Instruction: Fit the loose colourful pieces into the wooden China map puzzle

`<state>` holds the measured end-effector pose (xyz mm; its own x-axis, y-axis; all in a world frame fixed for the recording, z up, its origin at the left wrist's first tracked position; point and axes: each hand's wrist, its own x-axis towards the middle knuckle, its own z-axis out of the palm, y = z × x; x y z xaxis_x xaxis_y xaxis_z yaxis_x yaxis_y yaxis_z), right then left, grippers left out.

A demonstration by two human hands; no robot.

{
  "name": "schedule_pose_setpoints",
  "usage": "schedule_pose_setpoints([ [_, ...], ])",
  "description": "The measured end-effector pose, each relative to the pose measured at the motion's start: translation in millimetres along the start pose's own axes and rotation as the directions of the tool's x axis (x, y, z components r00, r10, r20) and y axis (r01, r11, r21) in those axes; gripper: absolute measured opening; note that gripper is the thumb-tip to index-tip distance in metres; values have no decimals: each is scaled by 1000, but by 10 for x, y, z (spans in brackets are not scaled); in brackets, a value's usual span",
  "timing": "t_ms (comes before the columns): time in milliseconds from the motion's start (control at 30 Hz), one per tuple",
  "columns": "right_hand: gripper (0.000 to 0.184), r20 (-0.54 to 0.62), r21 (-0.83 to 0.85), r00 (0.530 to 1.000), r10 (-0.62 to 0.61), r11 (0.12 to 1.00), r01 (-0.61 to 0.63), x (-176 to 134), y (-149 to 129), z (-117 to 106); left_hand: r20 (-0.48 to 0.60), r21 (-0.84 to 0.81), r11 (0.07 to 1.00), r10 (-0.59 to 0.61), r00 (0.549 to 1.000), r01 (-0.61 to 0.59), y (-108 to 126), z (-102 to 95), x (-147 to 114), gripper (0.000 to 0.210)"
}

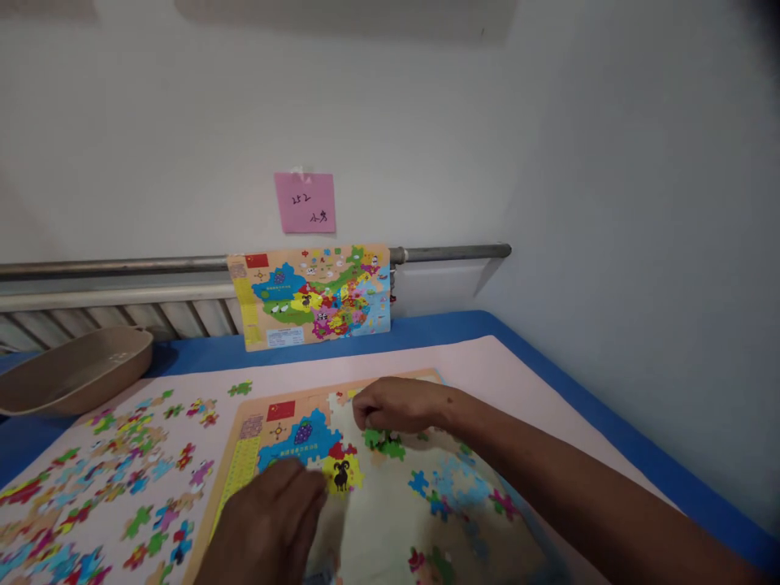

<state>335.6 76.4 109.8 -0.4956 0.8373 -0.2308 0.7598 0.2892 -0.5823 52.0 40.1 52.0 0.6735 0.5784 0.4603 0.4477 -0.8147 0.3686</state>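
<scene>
A wooden map puzzle board [244,443] lies on the pink mat in front of me, partly filled with coloured pieces. My right hand [396,404] reaches across its upper middle, fingers curled down onto a green piece [381,440]. My left hand [274,520] rests flat on the board's lower left, fingertips near a yellow piece with a black ram [342,474]. Whether it holds anything is hidden.
Several loose puzzle pieces [115,479] are spread over the mat at left. A reference map picture [310,296] leans against the wall rail, under a pink note [305,201]. A beige tray [73,370] sits at the far left. A white wall closes the right side.
</scene>
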Motion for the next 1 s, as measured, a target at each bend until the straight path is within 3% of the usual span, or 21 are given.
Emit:
schedule_pose_setpoints([
  [100, 21, 14, 91, 1000, -7, 996, 6, -86, -49, -14, 29, 136, 990, 35, 999, -38, 49, 104, 427, 30],
  [200, 18, 36, 186, 999, -32, 982, 25, -158, -55, -10, 73, 173, 984, 30, 997, -42, 125, 216, 615, 28],
  [467, 16, 35, 349, 997, -75, 935, 58, -201, 38, 30, 148, 99, 994, 24, 989, -39, 134, 291, 649, 25],
  [700, 13, -19, 344, 999, -46, 938, 50, -161, 40, 36, 141, 52, 990, 120, 983, -129, 102, 257, 743, 28],
  [833, 12, -145, 244, 989, 16, 970, 20, -212, 8, 22, 211, 142, 988, 33, 977, -63, 71, 257, 790, 29],
  [1000, 22, -438, 33, 888, 142, 989, -142, -523, 38, 264, 295, 302, 945, -215, 931, 122, 77, 313, 832, 27],
])
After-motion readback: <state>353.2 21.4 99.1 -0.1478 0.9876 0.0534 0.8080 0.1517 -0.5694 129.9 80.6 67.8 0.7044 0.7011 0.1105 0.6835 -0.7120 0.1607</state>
